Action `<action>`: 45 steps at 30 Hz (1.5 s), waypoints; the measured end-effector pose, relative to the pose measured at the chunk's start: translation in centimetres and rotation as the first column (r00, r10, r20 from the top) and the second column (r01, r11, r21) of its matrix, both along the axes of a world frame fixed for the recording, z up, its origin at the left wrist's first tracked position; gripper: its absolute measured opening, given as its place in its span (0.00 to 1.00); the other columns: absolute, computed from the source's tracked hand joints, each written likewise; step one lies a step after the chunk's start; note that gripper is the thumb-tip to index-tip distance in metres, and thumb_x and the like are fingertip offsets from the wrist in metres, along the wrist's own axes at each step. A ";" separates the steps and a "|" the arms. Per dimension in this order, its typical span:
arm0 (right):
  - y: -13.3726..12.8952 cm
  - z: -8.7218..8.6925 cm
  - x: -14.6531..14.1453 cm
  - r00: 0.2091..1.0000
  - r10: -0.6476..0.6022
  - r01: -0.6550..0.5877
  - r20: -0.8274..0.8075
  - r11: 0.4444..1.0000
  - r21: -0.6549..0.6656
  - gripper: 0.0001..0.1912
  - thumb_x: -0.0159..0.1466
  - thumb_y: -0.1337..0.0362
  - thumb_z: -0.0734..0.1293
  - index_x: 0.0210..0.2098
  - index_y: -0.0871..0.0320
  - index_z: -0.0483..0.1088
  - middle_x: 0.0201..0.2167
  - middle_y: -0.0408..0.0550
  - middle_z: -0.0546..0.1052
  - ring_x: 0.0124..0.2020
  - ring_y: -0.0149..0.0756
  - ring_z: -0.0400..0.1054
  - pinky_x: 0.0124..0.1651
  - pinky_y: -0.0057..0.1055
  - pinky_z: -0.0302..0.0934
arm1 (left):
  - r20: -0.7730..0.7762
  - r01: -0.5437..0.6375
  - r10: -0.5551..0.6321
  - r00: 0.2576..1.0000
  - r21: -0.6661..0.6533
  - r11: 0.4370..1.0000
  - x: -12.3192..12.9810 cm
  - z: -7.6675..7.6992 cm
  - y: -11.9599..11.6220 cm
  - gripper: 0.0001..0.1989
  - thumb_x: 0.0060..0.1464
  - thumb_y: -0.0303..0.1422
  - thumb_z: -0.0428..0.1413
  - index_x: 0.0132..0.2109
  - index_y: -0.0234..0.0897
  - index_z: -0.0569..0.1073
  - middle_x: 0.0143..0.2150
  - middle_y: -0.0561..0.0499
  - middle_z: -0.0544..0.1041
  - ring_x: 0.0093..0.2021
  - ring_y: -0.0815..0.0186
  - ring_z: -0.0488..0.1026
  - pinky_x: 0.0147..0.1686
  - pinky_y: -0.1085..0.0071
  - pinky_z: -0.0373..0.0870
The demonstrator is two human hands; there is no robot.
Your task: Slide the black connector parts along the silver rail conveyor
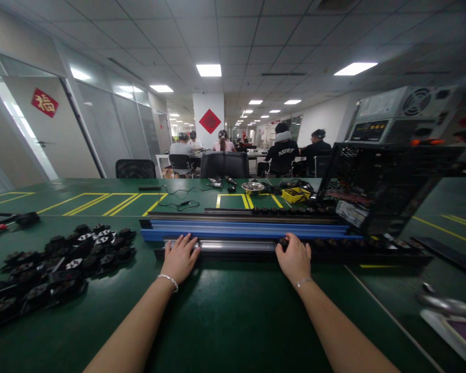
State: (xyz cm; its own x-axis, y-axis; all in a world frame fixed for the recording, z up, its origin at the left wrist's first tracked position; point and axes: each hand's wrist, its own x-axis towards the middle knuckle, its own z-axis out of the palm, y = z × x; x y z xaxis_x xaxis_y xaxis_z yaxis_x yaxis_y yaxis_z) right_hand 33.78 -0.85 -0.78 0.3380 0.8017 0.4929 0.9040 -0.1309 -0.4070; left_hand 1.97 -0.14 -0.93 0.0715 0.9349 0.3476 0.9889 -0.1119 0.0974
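A long black rail (236, 249) with a shiny inner channel lies across the green table in front of me. On its left end rests my left hand (180, 257), palm down with the fingers spread. My right hand (296, 259) is farther along the same rail, its thumb and fingers closed around a small black part (282, 242) that they partly hide. To the right of that hand, several similar dark parts (334, 242) sit in a row along the rail. Just behind lies a blue rail (248, 229), parallel to the black one.
Many black parts (81, 254) are heaped at left. An open computer case (388, 181) with power supplies (406, 111) on top stands at right. Farther back are a metal bowl (252, 187), a yellow tray (296, 195) and cables. Several people sit beyond the table.
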 end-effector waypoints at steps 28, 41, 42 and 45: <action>0.0 -0.3 -0.2 0.994 0.110 -0.109 -0.004 0.990 0.085 0.18 0.57 0.61 0.58 0.46 0.60 0.61 0.40 0.52 0.74 0.44 0.42 0.66 0.57 0.48 0.41 | -0.019 -0.007 0.007 1.000 0.001 1.000 0.1 0.2 -0.1 0.23 0.57 0.43 0.38 0.55 0.43 0.65 0.61 0.50 0.61 0.61 0.58 0.54 0.58 0.49 0.46; 0.1 -0.5 -0.1 0.984 0.180 -0.179 -0.002 0.979 0.097 0.18 0.57 0.60 0.59 0.46 0.59 0.61 0.40 0.52 0.74 0.44 0.41 0.66 0.57 0.49 0.42 | -0.016 -0.004 0.004 1.000 0.005 1.000 0.1 0.0 0.0 0.23 0.57 0.43 0.39 0.55 0.44 0.65 0.61 0.49 0.61 0.61 0.57 0.54 0.58 0.49 0.46; 0.1 -0.5 -0.1 0.983 0.184 -0.183 -0.003 0.978 0.098 0.17 0.57 0.60 0.59 0.46 0.59 0.61 0.40 0.52 0.74 0.44 0.41 0.66 0.57 0.49 0.43 | -0.017 -0.004 0.004 1.000 0.008 1.000 0.1 0.0 0.0 0.23 0.57 0.43 0.39 0.55 0.44 0.65 0.61 0.49 0.61 0.61 0.57 0.55 0.58 0.49 0.46; 0.1 -0.5 -0.1 0.982 0.191 -0.189 -0.007 0.977 0.099 0.17 0.57 0.60 0.59 0.45 0.59 0.61 0.40 0.52 0.74 0.44 0.40 0.67 0.57 0.49 0.43 | -0.015 -0.004 0.004 1.000 0.011 1.000 0.0 0.0 0.0 0.23 0.57 0.43 0.39 0.55 0.44 0.65 0.61 0.49 0.61 0.61 0.57 0.55 0.58 0.49 0.46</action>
State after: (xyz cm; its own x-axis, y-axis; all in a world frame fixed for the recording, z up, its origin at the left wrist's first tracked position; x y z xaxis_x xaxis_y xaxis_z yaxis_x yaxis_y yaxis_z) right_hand 33.72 -0.72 -1.29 0.1928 0.8004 0.5676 0.9019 0.0834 -0.4239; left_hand 2.01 -0.13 -0.94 0.0728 0.9315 0.3565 0.9907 -0.1087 0.0817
